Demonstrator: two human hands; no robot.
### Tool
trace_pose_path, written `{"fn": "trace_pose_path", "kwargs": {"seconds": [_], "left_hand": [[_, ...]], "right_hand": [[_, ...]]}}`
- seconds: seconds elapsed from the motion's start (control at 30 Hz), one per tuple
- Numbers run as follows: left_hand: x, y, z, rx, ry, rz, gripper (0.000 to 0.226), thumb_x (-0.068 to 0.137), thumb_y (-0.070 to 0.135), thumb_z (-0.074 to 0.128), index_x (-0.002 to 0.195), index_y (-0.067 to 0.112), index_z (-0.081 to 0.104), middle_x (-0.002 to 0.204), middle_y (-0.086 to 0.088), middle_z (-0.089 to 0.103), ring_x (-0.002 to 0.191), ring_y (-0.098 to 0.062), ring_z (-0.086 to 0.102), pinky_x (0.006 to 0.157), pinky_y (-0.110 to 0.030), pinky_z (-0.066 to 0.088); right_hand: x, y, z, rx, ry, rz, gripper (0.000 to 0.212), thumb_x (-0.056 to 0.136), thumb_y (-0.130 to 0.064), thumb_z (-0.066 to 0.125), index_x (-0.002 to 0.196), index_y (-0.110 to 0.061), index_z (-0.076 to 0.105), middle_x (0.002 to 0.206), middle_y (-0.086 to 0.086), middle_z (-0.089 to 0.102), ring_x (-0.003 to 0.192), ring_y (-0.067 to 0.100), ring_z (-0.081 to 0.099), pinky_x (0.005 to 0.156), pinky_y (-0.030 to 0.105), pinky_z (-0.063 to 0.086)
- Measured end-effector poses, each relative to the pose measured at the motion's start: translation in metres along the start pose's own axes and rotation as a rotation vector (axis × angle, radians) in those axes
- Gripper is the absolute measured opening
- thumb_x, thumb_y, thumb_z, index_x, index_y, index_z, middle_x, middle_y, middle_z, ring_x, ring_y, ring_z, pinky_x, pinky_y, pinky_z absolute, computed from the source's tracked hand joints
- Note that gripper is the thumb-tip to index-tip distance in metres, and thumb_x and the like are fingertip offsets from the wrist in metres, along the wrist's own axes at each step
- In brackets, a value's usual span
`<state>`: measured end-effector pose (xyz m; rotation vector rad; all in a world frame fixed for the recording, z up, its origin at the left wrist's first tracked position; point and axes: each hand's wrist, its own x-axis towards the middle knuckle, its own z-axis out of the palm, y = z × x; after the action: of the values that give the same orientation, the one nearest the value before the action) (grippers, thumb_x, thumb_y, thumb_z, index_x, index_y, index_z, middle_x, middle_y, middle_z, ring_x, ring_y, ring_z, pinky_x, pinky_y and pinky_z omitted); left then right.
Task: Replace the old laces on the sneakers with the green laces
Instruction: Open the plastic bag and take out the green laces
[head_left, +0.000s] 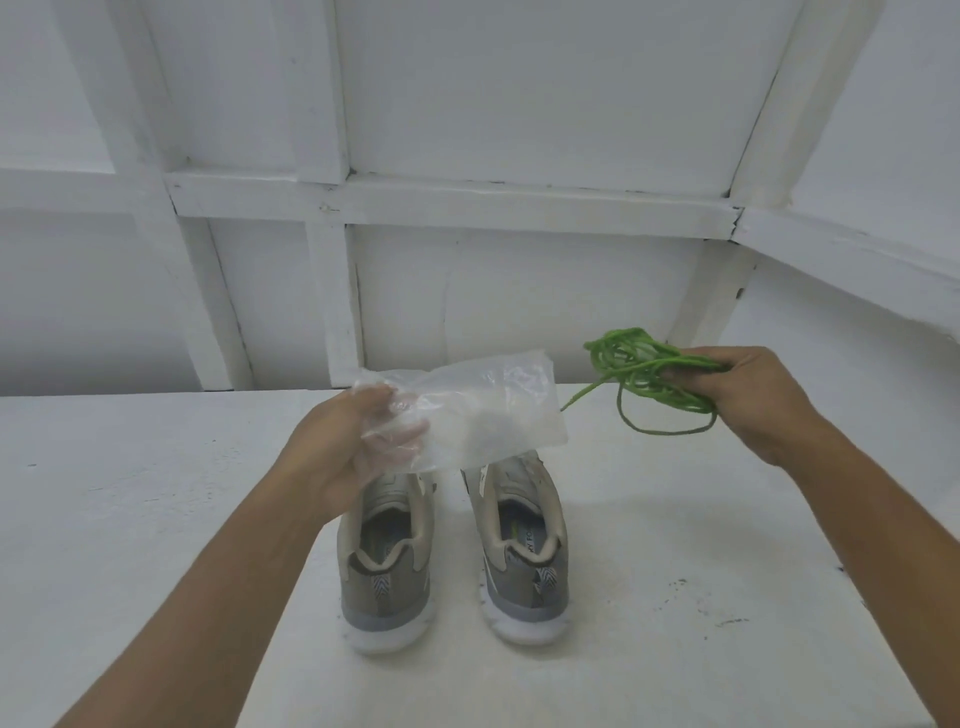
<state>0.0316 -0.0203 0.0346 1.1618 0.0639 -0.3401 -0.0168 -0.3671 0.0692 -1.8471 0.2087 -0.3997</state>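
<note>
Two grey-beige mesh sneakers with white soles out there: left sneaker (387, 566), right sneaker (519, 551). One crumpled clear plastic bag (493, 410). One tangled bundle of green laces (649, 379), strands too knotted to count. Two bare hands: left hand (343, 447), right hand (753, 400). One white table (130, 519).

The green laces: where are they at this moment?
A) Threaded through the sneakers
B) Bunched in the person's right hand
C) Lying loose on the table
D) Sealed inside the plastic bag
B: the right hand grips the tangled green laces in the air, outside the clear plastic bag that the left hand holds above the sneakers.
</note>
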Motion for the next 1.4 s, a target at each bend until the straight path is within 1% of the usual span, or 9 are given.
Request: {"fn": "trace_pose_path", "kwargs": {"seconds": [0.4, 0.57, 0.67, 0.83, 0.97, 1.1, 1.2, 1.3, 1.4], "left_hand": [[0.001, -0.011, 0.019, -0.003, -0.029, -0.038, 0.009, 0.096, 0.014, 0.057, 0.098, 0.006, 0.06, 0.109, -0.01, 0.066, 0.083, -0.029, 0.073, 0.058, -0.033, 0.057], [-0.004, -0.011, 0.017, -0.007, -0.013, -0.04, 0.009, 0.096, 0.013, 0.057, 0.093, 0.006, 0.059, 0.113, -0.013, 0.065, 0.08, -0.03, 0.073, 0.056, -0.032, 0.057], [-0.006, -0.012, 0.015, -0.005, -0.005, -0.048, 0.008, 0.096, 0.013, 0.057, 0.093, 0.006, 0.06, 0.115, -0.014, 0.065, 0.082, -0.031, 0.073, 0.055, -0.032, 0.056], [-0.008, -0.011, 0.014, 0.002, 0.007, -0.053, 0.008, 0.095, 0.012, 0.057, 0.096, 0.005, 0.061, 0.12, -0.017, 0.066, 0.086, -0.032, 0.073, 0.058, -0.034, 0.058], [-0.01, -0.011, 0.013, 0.004, 0.014, -0.052, 0.01, 0.096, 0.013, 0.056, 0.098, 0.005, 0.061, 0.119, -0.016, 0.066, 0.085, -0.032, 0.073, 0.064, -0.037, 0.059], [-0.013, -0.01, 0.013, -0.005, 0.029, -0.046, 0.009, 0.095, 0.012, 0.057, 0.098, 0.005, 0.061, 0.108, -0.013, 0.068, 0.082, -0.031, 0.073, 0.062, -0.036, 0.059], [-0.013, -0.009, 0.011, -0.007, 0.04, -0.04, 0.01, 0.095, 0.013, 0.057, 0.101, 0.005, 0.06, 0.104, -0.01, 0.069, 0.081, -0.031, 0.073, 0.069, -0.039, 0.057], [-0.013, -0.008, 0.01, -0.015, 0.047, -0.034, 0.012, 0.096, 0.014, 0.056, 0.104, 0.005, 0.06, 0.105, -0.009, 0.069, 0.082, -0.031, 0.073, 0.069, -0.039, 0.056], [-0.013, -0.008, 0.011, -0.035, 0.05, -0.03, 0.011, 0.096, 0.013, 0.056, 0.103, 0.005, 0.059, 0.101, -0.009, 0.069, 0.082, -0.031, 0.073, 0.073, -0.041, 0.056]], "right_hand": [[-0.041, 0.112, 0.046, -0.243, 0.063, 0.288, 0.014, 0.08, -0.012, 0.076, 0.086, -0.025, 0.076, 0.082, -0.002, 0.074, 0.083, 0.016, 0.069, 0.067, 0.021, 0.047], [-0.051, 0.13, 0.061, -0.449, 0.087, 0.268, 0.025, 0.083, -0.003, 0.066, 0.104, -0.015, 0.073, 0.097, 0.003, 0.069, 0.084, 0.017, 0.061, 0.059, 0.015, 0.04], [-0.055, 0.132, 0.064, -0.494, 0.08, 0.223, 0.039, 0.081, -0.003, 0.069, 0.119, -0.012, 0.064, 0.112, 0.005, 0.059, 0.099, 0.021, 0.055, 0.075, 0.022, 0.04], [-0.059, 0.139, 0.067, -0.579, 0.046, 0.277, 0.052, 0.075, -0.019, 0.074, 0.12, -0.02, 0.048, 0.118, 0.005, 0.054, 0.102, 0.023, 0.052, 0.082, 0.036, 0.045], [-0.06, 0.136, 0.067, -0.664, 0.076, 0.326, 0.078, 0.069, -0.034, 0.077, 0.134, -0.024, 0.035, 0.14, 0.0, 0.038, 0.128, 0.024, 0.04, 0.102, 0.044, 0.035], [-0.052, 0.125, 0.062, -0.709, 0.062, 0.328, 0.072, 0.076, -0.036, 0.07, 0.139, -0.024, 0.035, 0.149, -0.001, 0.031, 0.14, 0.022, 0.026, 0.111, 0.052, 0.023], [-0.047, 0.101, 0.061, -0.569, 0.083, 0.264, 0.052, 0.085, -0.032, 0.065, 0.132, -0.021, 0.046, 0.144, 0.0, 0.039, 0.133, 0.021, 0.036, 0.106, 0.043, 0.033], [-0.046, 0.062, 0.068, -0.162, 0.04, 0.218, 0.022, 0.094, -0.034, 0.058, 0.112, -0.022, 0.059, 0.128, -0.005, 0.055, 0.119, 0.015, 0.053, 0.094, 0.032, 0.043], [-0.054, 0.027, 0.084, 0.202, -0.134, 0.201, 0.036, 0.094, -0.048, 0.051, 0.11, -0.018, 0.063, 0.119, -0.005, 0.065, 0.11, 0.017, 0.063, 0.095, 0.035, 0.05]]}}
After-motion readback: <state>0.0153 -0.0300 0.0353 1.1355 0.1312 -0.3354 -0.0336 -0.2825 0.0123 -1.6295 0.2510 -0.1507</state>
